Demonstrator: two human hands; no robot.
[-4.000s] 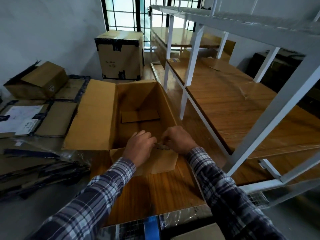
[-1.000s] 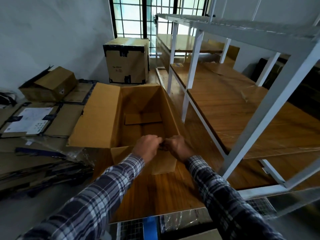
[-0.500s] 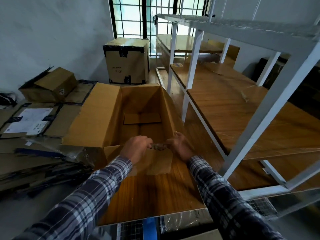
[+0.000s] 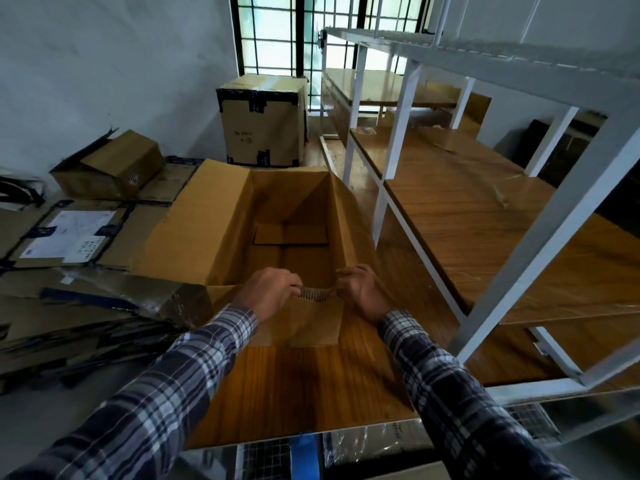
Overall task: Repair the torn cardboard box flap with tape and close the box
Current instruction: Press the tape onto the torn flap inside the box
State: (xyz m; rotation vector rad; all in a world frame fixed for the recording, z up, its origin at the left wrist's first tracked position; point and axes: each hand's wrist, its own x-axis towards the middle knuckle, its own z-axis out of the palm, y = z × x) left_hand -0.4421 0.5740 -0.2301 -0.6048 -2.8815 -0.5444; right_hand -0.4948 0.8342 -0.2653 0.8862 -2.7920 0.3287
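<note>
An open brown cardboard box (image 4: 291, 199) stands on a wooden table (image 4: 311, 386), its long left flap (image 4: 204, 230) spread outward. The near flap (image 4: 311, 327) hangs toward me over the tabletop. My left hand (image 4: 273, 289) and my right hand (image 4: 360, 289) are at the near rim of the box, above that flap. Between them they pinch a short, wrinkled strip that looks like tape (image 4: 316, 293), stretched sideways along the flap's fold. A loose piece of cardboard (image 4: 291, 233) lies on the box floor.
A white metal rack (image 4: 540, 216) with wooden shelves stands close on the right. Flattened cartons (image 4: 69, 306) pile up on the left, with a small open box (image 4: 110, 164) behind them. A taped carton (image 4: 263, 123) stands at the back under the window.
My hands were pressed together at the box's near rim; they have moved apart, and the wrinkled strip now spans the gap between them.
</note>
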